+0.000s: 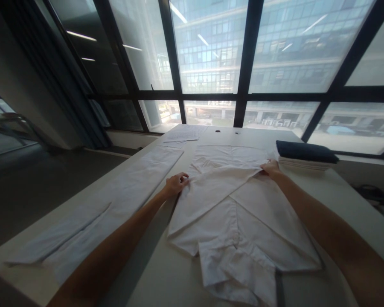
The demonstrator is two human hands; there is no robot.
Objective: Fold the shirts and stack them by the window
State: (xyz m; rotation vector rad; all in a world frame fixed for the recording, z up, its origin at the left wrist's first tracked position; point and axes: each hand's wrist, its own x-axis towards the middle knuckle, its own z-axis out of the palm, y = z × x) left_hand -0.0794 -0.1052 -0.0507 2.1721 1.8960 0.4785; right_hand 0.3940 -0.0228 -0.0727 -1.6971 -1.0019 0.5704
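Note:
A white button-up shirt [211, 200] lies spread on the table in front of me, its button placket running down the middle and a layer of cloth folded across it. My left hand [176, 184] is at the shirt's left edge with its fingers curled onto the fabric. At the upper right of the shirt, my right hand [270, 167] pinches an edge of the cloth and draws it taut. The shirt's lower end is bunched and wrinkled near the table's front. To the left, white trousers [121, 187] lie stretched out flat.
A folded dark cloth [307, 152] rests on a stack of light folded cloth [307, 163] at the right edge. Paper sheets [182, 134] lie at the far left of the white table [150, 273]. Beyond stand tall windows [211, 51] and a dark curtain [51, 72].

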